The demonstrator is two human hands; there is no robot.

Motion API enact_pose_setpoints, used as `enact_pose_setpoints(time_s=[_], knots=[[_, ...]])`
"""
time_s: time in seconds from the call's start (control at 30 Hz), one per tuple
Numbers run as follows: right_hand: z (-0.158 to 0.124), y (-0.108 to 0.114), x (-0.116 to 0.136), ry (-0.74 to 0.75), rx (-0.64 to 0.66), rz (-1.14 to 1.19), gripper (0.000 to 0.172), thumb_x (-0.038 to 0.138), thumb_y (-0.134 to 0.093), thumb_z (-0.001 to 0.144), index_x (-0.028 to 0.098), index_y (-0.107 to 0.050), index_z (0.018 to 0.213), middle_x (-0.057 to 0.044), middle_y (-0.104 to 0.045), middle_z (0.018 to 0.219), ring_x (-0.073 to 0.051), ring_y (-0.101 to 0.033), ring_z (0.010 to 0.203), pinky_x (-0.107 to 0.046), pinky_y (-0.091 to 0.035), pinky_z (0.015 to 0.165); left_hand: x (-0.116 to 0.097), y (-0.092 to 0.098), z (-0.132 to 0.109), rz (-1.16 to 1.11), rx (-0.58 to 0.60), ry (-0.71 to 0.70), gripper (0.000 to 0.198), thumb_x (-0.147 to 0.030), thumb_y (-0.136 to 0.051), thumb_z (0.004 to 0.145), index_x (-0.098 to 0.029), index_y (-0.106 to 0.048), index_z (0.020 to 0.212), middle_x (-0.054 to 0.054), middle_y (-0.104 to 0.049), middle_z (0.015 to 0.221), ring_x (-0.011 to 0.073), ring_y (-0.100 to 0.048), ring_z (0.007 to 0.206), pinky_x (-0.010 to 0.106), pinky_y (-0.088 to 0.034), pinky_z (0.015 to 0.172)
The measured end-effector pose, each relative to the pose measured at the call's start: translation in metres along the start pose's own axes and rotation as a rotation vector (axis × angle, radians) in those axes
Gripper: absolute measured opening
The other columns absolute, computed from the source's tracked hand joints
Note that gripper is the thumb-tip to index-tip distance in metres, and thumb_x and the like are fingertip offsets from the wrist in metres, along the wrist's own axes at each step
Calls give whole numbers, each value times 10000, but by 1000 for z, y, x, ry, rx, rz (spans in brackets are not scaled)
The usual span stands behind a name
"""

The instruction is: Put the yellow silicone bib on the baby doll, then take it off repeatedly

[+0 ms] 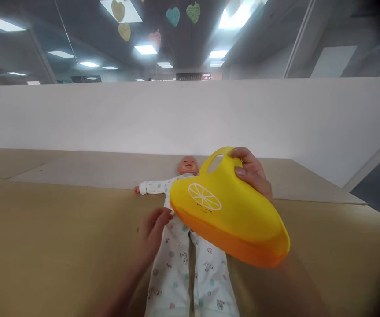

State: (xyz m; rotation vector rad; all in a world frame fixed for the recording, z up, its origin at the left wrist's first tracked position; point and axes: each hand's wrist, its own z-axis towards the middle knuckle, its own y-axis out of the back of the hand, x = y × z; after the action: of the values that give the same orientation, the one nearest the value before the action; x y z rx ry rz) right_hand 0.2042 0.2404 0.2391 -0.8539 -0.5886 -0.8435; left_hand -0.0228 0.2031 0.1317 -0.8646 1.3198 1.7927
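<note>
My right hand (252, 171) is closed on the upper part of a yellow bag (239, 211), beside its loop handle. The bag has an orange base, a white citrus-slice print and a small drawn smiling face. It is tilted, its right end lower, above a baby doll (188, 165) lying face up. White printed pyjamas (173, 268) cover the doll's body and legs. The bag hides much of its torso and one of its arms. My left hand (155, 229), a little blurred, is by the doll's side near the bag's left edge, fingers loosely bent, holding nothing visible.
The doll lies on a wooden-coloured tabletop (60, 237) with a paler strip (87, 169) along the back. Behind it stands a low white wall (127, 119), topped by glass with paper hearts (173, 16). A dark floor area shows at the far right.
</note>
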Motion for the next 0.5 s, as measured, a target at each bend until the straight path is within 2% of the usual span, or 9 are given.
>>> enact_pose_setpoints(time_s=[0.1,0.17,0.3,0.37,0.43,0.5], knots=[[0,0,-1,30,82,184,217,245,-596,671,271,-557,883,9,-621,815,-126,-597,654,-289,-502,669,-13,2,53,-293,431,23,567,-609,-333,858,-162,-675,783,98,-686,847,242,-640,843,413,-513,821],[1,0,-4,31,95,294,214,233,-578,660,268,-581,872,9,-617,786,-107,-573,618,-245,-468,614,-14,3,74,-365,632,-22,570,-621,-342,855,-158,-665,781,91,-677,851,235,-629,843,406,-500,826],[5,-3,-11,10,69,549,205,219,-566,649,258,-591,849,49,-541,614,-82,-518,562,-204,-416,560,-8,-5,91,-424,792,-15,499,-616,-417,842,-188,-672,884,82,-683,960,250,-606,956,401,-450,895],[6,-4,-16,30,125,629,176,261,-521,698,255,-583,862,44,-533,581,-91,-530,593,-222,-428,632,-4,-12,92,-543,910,36,472,-631,-522,779,-212,-670,941,73,-692,969,260,-605,985,396,-439,904],[6,-4,-21,49,206,612,195,298,-471,734,246,-589,880,9,-573,634,-114,-567,720,-255,-430,732,1,-18,92,-708,998,68,532,-654,-629,672,-214,-665,968,72,-697,947,273,-619,965,391,-453,870],[5,-2,-24,36,267,533,221,297,-470,724,249,-605,892,-16,-597,709,-131,-566,809,-295,-425,801,6,-20,92,-857,1004,65,632,-676,-688,572,-193,-658,980,79,-693,932,284,-628,950,385,-463,840]])
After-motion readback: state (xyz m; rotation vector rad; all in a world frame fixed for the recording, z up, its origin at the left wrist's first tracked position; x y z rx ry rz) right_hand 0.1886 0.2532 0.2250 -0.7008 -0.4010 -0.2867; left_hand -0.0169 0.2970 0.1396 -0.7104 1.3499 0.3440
